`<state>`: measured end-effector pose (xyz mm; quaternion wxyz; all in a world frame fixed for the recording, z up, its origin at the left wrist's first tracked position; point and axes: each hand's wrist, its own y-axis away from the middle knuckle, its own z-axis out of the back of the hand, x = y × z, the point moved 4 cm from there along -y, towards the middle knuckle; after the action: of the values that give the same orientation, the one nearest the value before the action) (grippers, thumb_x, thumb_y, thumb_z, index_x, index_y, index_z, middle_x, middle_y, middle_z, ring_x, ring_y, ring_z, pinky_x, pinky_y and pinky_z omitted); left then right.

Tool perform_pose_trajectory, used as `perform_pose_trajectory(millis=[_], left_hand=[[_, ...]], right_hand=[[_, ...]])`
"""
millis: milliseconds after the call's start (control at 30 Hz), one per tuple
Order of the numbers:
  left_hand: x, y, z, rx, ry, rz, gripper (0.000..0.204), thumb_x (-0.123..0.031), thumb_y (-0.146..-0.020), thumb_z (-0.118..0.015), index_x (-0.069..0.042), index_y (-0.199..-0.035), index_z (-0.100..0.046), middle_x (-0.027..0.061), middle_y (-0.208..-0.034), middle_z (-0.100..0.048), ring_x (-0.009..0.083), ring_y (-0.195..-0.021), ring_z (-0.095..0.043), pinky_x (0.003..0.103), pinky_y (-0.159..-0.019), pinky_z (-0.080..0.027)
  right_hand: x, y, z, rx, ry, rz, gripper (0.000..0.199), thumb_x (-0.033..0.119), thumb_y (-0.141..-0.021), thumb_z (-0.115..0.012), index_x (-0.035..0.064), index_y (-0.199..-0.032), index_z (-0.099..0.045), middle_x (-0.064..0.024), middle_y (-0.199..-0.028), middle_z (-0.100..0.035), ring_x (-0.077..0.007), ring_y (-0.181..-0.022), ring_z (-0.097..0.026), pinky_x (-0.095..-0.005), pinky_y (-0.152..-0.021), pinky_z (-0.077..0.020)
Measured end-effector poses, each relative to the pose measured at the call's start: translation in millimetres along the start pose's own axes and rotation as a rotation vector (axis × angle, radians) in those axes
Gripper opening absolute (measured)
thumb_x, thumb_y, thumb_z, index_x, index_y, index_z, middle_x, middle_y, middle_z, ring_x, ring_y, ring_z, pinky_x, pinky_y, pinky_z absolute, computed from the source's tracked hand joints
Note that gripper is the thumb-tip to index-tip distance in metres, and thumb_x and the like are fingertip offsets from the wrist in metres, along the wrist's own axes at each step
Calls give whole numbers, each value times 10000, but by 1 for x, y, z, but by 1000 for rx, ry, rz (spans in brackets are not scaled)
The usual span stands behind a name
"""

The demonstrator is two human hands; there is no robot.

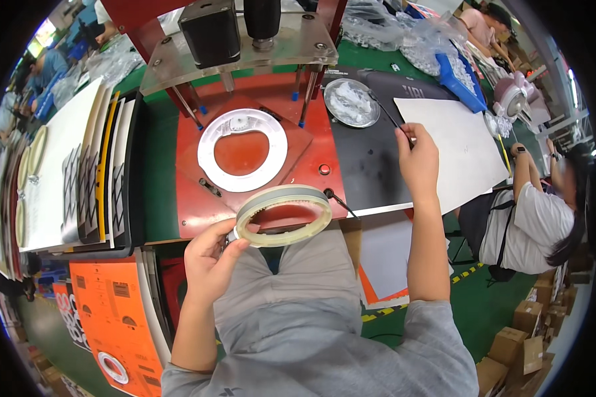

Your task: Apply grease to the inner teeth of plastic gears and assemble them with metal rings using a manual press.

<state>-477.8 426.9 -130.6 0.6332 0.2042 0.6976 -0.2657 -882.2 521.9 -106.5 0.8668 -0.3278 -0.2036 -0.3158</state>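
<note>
My left hand (212,258) is closed on the left rim of a cream plastic ring (285,239) with a grey band round its upper edge. The ring is tilted, above my lap and in front of the red machine base. My right hand (418,159) pinches a thin dark stick (389,114), probably a brush. Its far end reaches the rim of a round metal dish (361,114) with a white, paste-like substance (348,99) in it. On the red base (195,198) of a press, a white ring-shaped part (275,147) lies flat under the clear plate (278,63).
Stacked boards and sheets (66,178) stand in a black tray at left. A white sheet (457,145) lies right of the dish. A blue bin (460,83) and plastic bags are farther back. A seated person (536,218) is at right, near cardboard boxes (526,316).
</note>
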Motion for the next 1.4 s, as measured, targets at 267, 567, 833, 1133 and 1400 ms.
perform_pose_trajectory(millis=[267,567,833,1133,1400], left_hand=[[2,0,0,7,5,15,317,-13,-1005,-687,103,-1296,-638,198,-1198,-746,225,-1102,-716,339,-988,-566],[-19,10,6,-63,-74,-51,319,48,-939,-740,86,-1253,-698,140,-1176,-746,177,-1053,-702,300,-923,-554],[-86,-10,5,-15,-399,-394,316,10,-871,-748,74,-1178,-718,210,-1139,-767,333,-1049,-750,375,-919,-579],[-109,-20,-5,34,-540,-721,295,-21,-881,-742,94,-1150,-703,242,-1113,-753,388,-1060,-755,430,-901,-604],[-98,-13,-8,60,-549,-587,282,-3,-885,-728,65,-1158,-710,226,-1149,-760,374,-1067,-752,414,-920,-596]], right_hand=[[16,-14,-2,-1,235,172,196,234,-974,-720,53,-1011,-787,-136,-964,-758,-354,-886,-718,-432,-786,-564],[23,10,52,132,-242,-200,241,222,-1036,-704,10,-1117,-786,-62,-919,-777,-70,-772,-645,-240,-650,-501],[30,35,54,258,-675,-282,265,204,-1050,-690,-13,-1195,-739,-69,-944,-760,-46,-656,-528,-205,-568,-380],[36,24,46,168,-586,-177,256,174,-1043,-693,9,-1234,-739,-52,-967,-746,-47,-701,-539,-211,-610,-422],[15,-4,-19,-42,-32,326,138,108,-970,-718,49,-1084,-769,-148,-1009,-740,-343,-881,-710,-412,-781,-553]])
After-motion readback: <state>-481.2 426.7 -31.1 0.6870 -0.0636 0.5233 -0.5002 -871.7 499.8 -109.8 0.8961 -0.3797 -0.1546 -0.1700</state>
